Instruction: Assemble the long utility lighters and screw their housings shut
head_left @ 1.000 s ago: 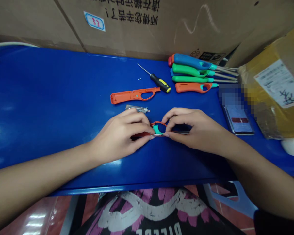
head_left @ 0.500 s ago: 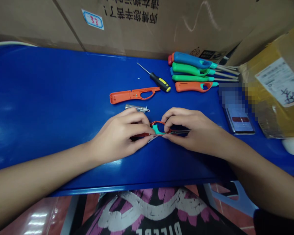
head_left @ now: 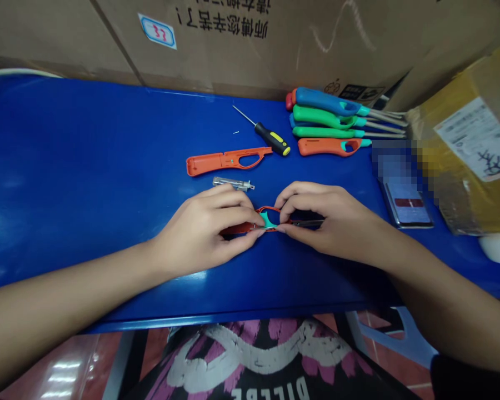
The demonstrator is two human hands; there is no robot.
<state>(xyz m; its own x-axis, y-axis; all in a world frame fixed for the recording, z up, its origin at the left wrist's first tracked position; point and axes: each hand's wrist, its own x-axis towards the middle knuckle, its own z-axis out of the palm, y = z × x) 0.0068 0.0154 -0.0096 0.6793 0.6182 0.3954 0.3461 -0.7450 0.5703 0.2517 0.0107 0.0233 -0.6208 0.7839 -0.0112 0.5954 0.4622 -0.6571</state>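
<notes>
My left hand (head_left: 210, 230) and my right hand (head_left: 323, 222) both pinch an opened orange lighter half (head_left: 269, 219) with a teal trigger, flat on the blue table (head_left: 87, 183). Left fingers are closed on its handle end, right fingers on the end with the metal tube. Much of the lighter is hidden under my fingers. Just beyond my left hand lies a small metal part (head_left: 233, 183), and farther back an orange shell half (head_left: 227, 161).
A black and yellow screwdriver (head_left: 270, 139) lies behind the shell. Several blue, green and orange long lighters (head_left: 333, 122) are stacked at the back right. A phone (head_left: 406, 203) and a yellow taped parcel (head_left: 466, 155) sit at right. Cardboard boxes (head_left: 241, 39) line the back.
My fingers have shifted slightly on the lighter half, pressing it down flatter on the table. Nothing else has moved.
</notes>
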